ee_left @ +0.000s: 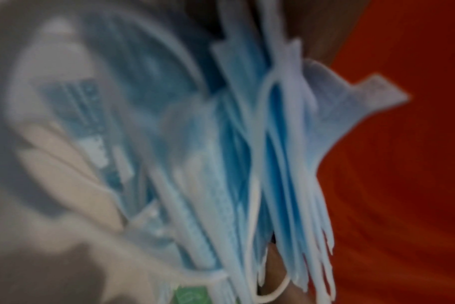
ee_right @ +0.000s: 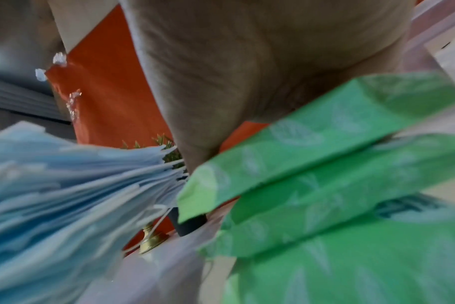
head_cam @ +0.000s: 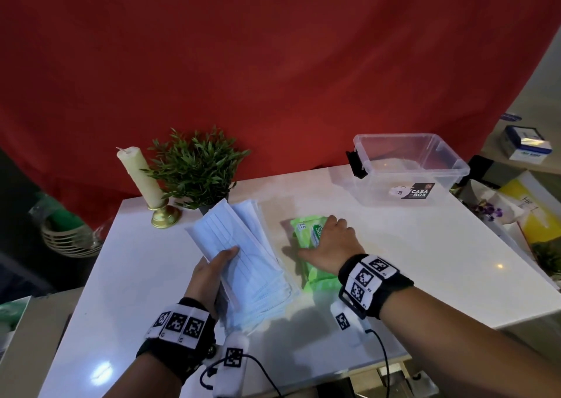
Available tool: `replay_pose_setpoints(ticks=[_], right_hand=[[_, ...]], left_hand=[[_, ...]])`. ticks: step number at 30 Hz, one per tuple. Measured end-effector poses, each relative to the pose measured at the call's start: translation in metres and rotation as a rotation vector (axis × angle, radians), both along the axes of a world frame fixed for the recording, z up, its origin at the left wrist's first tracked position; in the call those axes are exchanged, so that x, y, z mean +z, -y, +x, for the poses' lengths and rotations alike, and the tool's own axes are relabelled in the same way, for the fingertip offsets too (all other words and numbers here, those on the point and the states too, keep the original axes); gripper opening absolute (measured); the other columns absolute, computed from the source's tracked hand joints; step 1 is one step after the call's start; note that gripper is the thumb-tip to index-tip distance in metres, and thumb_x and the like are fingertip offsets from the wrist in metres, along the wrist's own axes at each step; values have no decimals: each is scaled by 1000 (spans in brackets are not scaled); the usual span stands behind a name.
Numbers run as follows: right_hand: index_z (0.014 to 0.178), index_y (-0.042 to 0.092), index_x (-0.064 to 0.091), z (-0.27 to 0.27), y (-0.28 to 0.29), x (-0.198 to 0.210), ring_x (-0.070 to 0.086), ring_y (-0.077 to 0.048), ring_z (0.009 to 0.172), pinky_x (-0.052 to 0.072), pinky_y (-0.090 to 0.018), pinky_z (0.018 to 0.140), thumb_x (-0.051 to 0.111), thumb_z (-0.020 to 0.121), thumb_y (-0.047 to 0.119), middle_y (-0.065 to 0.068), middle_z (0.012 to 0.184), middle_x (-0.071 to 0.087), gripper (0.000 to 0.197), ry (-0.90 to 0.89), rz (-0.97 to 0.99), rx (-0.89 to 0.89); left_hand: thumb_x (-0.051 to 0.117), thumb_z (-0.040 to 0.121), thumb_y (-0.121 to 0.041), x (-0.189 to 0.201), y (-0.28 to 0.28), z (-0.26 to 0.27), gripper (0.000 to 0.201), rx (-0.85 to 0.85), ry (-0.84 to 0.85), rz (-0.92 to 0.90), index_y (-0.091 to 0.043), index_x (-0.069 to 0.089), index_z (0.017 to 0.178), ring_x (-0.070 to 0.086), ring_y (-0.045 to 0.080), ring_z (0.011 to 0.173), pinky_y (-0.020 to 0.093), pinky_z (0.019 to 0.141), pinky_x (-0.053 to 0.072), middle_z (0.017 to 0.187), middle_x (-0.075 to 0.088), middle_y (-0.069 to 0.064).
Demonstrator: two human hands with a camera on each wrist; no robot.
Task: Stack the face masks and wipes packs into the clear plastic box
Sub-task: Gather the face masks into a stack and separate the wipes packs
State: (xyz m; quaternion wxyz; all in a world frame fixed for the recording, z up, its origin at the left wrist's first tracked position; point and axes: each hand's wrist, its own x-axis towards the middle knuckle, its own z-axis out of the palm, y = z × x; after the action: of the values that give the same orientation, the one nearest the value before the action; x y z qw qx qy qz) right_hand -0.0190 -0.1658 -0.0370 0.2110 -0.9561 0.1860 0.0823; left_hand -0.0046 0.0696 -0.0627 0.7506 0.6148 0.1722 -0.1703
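left hand is clamping the face masks; right hand is curling round the wipes packs, nearer the box at the table's far right corner.

A thick stack of pale blue pleated face masks with white ear loops is fanned and tilted near the middle of the counter, held by the left hand. Just right of it, green wipes packs lie piled under the right hand. The clear plastic box, open-topped, with a black latch and a dark label, stands upright at the far right, well apart.
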Motion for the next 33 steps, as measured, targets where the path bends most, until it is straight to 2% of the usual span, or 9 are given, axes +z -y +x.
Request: replay_pose_setpoints(ticks=[5, 7, 10, 15, 23, 25, 29, 31, 33], right_hand=[[142, 4, 32, -6, -9, 24, 41, -33, 124, 40, -44, 100, 41, 71, 82, -14, 135, 45, 106, 98, -201, 1], [142, 4, 35, -8, -18, 39, 41, -30, 126, 40, -40, 100, 48, 81, 70, -14, 139, 46, 90, 223, 35, 38], [148, 8, 31, -13, -42, 53, 45, -23, 131, 39, -34, 98, 55, 76, 74, -6, 149, 41, 101, 149, 640, 0], [145, 13, 33, -14, -75, 40, 52, -20, 125, 41, -34, 103, 60, 60, 80, 0, 141, 48, 112, 30, 910, -82], [104, 14, 59, -20, -66, 42, 67, -19, 94, 56, -38, 88, 70, 79, 18, -5, 104, 69, 28, 239, 1006, -159], [107, 16, 59, -24, -64, 38, 68, -19, 94, 57, -37, 87, 68, 75, 8, -5, 104, 71, 35, 305, 982, -94], [114, 21, 49, -39, -63, 20, 61, 8, 77, 46, -5, 63, 63, 79, -10, 9, 92, 62, 49, 340, 952, -1], [123, 15, 49, -47, -68, 8, 66, 2, 86, 49, -8, 70, 65, 74, -9, 6, 98, 66, 57, 294, 976, 37], [133, 13, 48, -51, -71, -5, 68, -14, 106, 56, -28, 86, 66, 61, 1, -3, 114, 70, 75, 284, 1012, 71]], left_hand=[[78, 77, -31, 8, -9, 2, 51, -42, 55, -10, -9, 61, 120, 71, 42, 95, 62, 88, 54, 104, 75, 20], [74, 83, -25, 11, -8, 0, 44, -79, 75, -35, -9, 60, 122, 72, 39, 95, 56, 85, 57, 105, 75, 18], [70, 86, -21, 20, 1, -4, 38, -147, 111, -86, -11, 60, 122, 73, 37, 95, 50, 81, 59, 106, 76, 16], [73, 81, -28, 33, 20, -9, 52, -239, 202, -145, -16, 59, 129, 71, 36, 103, 57, 93, 54, 114, 73, 16], [72, 84, -4, 41, 26, -4, 46, -374, 390, -82, -17, 58, 126, 73, 25, 102, 37, 78, 61, 114, 74, 9], [75, 78, 5, 38, 23, -4, 52, -389, 478, -55, -15, 59, 124, 73, 23, 102, 34, 79, 61, 113, 74, 9], [85, 66, 7, 16, 11, -10, 61, -411, 554, 51, -9, 64, 121, 72, 17, 103, 27, 81, 60, 110, 76, 5], [94, 55, -3, -3, 7, -13, 84, -414, 523, 74, -4, 56, 130, 69, 22, 110, 31, 85, 59, 119, 72, 10], [99, 46, -8, -21, 7, -16, 109, -412, 450, 81, -3, 43, 139, 66, 25, 116, 34, 86, 59, 126, 67, 13]])
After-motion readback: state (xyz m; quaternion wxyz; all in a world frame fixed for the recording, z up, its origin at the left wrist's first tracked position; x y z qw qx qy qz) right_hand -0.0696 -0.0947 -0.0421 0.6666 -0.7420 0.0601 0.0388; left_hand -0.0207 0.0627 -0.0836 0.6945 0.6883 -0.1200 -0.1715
